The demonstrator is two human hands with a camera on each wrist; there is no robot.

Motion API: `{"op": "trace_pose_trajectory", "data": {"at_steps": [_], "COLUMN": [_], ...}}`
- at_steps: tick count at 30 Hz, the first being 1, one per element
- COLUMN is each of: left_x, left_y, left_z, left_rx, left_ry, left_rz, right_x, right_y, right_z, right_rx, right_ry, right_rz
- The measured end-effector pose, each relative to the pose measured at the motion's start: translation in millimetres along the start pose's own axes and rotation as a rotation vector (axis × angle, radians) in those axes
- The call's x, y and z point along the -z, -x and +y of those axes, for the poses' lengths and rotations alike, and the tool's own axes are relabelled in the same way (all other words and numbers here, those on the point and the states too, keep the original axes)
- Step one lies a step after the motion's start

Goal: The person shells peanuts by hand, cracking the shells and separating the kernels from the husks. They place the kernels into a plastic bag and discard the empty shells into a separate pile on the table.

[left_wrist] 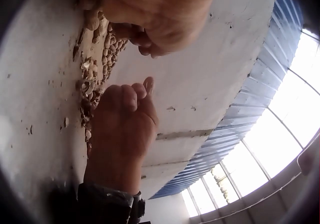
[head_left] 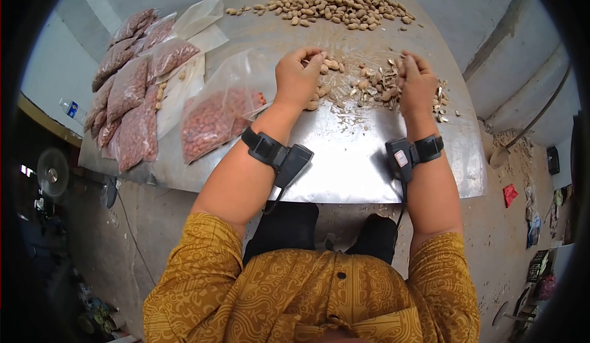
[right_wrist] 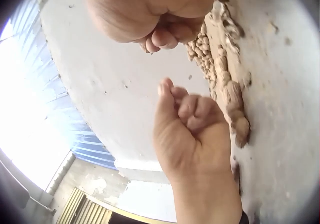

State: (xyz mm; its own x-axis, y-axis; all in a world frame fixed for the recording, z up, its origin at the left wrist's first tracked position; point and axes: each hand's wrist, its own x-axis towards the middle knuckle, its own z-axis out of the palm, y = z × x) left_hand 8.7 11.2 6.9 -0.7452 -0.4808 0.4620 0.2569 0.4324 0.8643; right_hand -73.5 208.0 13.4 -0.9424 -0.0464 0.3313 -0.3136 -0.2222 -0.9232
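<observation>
My left hand (head_left: 298,77) is above the metal table, fingers curled and thumb against the index finger, beside a few unshelled peanuts (head_left: 332,65). The right hand (head_left: 419,86) is curled too, over the right edge of a heap of broken shells and peanuts (head_left: 386,84). A gap separates the hands. In the right wrist view the left hand (right_wrist: 192,129) shows its folded fingers; the left wrist view shows the right hand (left_wrist: 125,116) with its thumb raised. No object is plainly visible in either hand, though the fingertips are partly hidden.
A large pile of unshelled peanuts (head_left: 338,0) lies at the table's far side. An open clear bag of red kernels (head_left: 212,122) is left of the left hand. Several filled bags (head_left: 130,88) are stacked further left. The table's near edge (head_left: 344,199) is before the person's legs.
</observation>
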Motion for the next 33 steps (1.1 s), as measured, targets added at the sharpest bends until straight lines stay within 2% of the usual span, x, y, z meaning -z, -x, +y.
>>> {"op": "trace_pose_trajectory", "data": {"at_steps": [3, 4, 7, 10, 16, 19, 27, 30, 33], "left_x": [8, 9, 7, -2, -7, -5, -3, -4, -6], "left_y": [-6, -7, -5, 1, -2, -4, -2, -5, -7], "left_z": [-12, -14, -20, -27, -20, -17, -16, -15, -17], "left_rx": [-0.184, -0.26, -0.314, -0.338, -0.157, -0.097, -0.165, -0.17, -0.211], "left_ry": [-0.355, -0.47, -0.554, -0.662, -0.841, -0.848, -0.882, -0.77, -0.475], "left_rz": [-0.04, -0.054, -0.132, -0.132, -0.255, -0.297, -0.274, -0.196, -0.077], "right_x": [9, 11, 10, 0, -5, -4, -4, 2, 18], "right_y": [-10, -10, -8, 3, 7, 7, 7, 2, -11], "right_z": [0, 0, 0, -1, 1, 3, 1, 0, 1], "right_rx": [0.053, 0.081, 0.148, 0.167, 0.14, 0.126, 0.147, 0.151, 0.262], "right_ry": [-0.11, -0.121, -0.101, -0.007, -0.009, -0.018, 0.03, 0.134, 0.567], "right_rz": [0.192, 0.177, 0.109, 0.018, -0.042, -0.06, -0.057, -0.022, -0.162]}}
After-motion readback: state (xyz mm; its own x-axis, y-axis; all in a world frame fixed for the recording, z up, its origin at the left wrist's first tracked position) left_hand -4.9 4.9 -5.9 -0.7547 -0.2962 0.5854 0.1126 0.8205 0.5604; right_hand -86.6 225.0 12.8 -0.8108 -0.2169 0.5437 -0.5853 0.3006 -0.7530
